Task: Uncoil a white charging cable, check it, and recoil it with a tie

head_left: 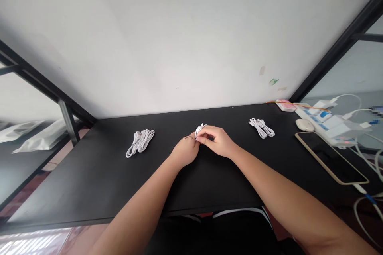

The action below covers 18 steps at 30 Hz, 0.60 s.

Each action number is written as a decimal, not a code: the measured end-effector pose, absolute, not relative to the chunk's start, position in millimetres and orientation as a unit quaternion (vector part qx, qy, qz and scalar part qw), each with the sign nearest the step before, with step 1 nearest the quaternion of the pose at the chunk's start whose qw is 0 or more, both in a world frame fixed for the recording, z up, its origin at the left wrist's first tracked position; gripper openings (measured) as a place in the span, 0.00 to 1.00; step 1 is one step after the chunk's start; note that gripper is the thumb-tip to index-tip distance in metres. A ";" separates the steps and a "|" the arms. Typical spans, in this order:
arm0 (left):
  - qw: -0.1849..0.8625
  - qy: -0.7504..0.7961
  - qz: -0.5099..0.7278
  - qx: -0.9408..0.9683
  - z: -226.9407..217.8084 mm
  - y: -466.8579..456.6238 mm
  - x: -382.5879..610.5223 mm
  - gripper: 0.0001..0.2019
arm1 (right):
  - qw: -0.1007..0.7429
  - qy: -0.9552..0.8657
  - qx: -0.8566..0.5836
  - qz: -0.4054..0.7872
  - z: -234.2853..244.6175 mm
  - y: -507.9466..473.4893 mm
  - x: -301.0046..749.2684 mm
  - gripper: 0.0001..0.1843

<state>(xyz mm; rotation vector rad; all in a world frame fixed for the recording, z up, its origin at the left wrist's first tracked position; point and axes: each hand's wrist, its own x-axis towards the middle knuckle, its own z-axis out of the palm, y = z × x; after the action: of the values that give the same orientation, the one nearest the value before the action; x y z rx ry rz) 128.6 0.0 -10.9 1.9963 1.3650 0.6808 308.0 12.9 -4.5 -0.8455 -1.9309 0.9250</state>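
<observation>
In the middle of the black desk, my left hand [185, 151] is closed around a coiled white cable [198, 129], most of which is hidden by the fingers. A thin dark twist tie [189, 137] sticks out beside the coil, over the left hand. My right hand [218, 140] meets the left one, its thumb and index finger pinched at the tie and the coil. To the left lies a bundled white cable [140, 142] with a dark tie round it. Another white cable bundle [261, 128] rests to the right of my hands.
A phone [330, 157] lies at the right, plugged into a cable. Behind it are a white earbud case [305, 125], a power strip [311, 116] with several chargers, and a pink box [285, 105]. Black frame posts flank the desk [98, 183]; a white wall stands behind.
</observation>
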 end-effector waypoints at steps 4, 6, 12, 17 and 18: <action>0.265 0.538 0.237 0.764 -12.7 0.9 128.6 0.11 | 0.430 -0.746 -0.338 0.380 -9.4 15.6 307.7 0.10; 0.262 0.535 0.243 0.765 -12.7 0.7 128.9 0.09 | 0.427 -0.715 -0.338 0.439 -12.7 18.0 308.0 0.12; 0.281 0.552 0.229 0.751 -8.9 -1.2 127.9 0.08 | 0.401 -0.657 -0.342 0.539 -13.8 21.0 308.9 0.16; 0.365 0.490 0.266 0.746 -3.9 -3.0 124.4 0.12 | 0.427 -0.655 -0.332 0.528 -12.7 19.2 307.9 0.13; 0.384 0.472 0.275 0.744 -3.1 -3.5 124.5 0.13 | 0.436 -0.653 -0.328 0.525 -13.0 19.3 307.7 0.13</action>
<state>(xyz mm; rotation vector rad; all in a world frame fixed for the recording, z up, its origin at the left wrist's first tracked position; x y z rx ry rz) 124.5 -3.5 -3.1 1.8973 1.2044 0.7015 307.7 19.3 -13.0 -0.8164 -1.6248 1.3070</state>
